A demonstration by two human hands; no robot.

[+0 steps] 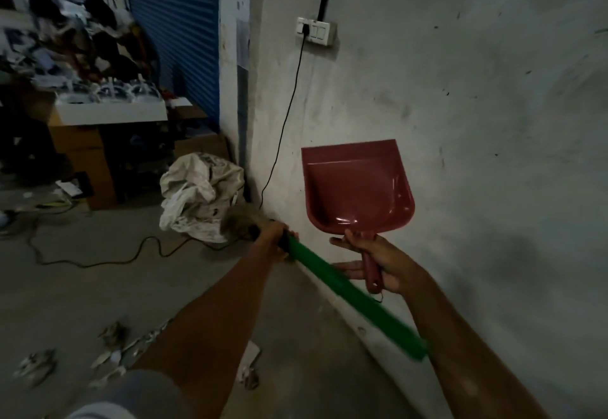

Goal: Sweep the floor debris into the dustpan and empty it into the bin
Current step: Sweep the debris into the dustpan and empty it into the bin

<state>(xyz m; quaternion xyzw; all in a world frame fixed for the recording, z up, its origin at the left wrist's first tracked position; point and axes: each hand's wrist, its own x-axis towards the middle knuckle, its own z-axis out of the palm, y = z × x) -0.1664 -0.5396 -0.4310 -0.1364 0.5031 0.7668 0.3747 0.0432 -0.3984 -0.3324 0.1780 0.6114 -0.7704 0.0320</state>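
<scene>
My right hand [371, 260] grips the handle of a red plastic dustpan [357, 188], held up in the air in front of the wall with its tray empty. My left hand [273, 237] is closed around a broom with a green handle [355, 297] that runs back toward my right arm; its brownish bristle head [240, 221] points toward the corner. Scraps of paper debris [112, 349] lie scattered on the concrete floor at the lower left, partly hidden by my left arm.
A crumpled white sack [197, 195] sits in the corner by the wall. A black cable [98, 260] snakes across the floor, and another hangs from a wall socket [316, 30]. Cardboard boxes and a cluttered table [108, 112] stand at the left. A blue shutter [177, 23] is behind.
</scene>
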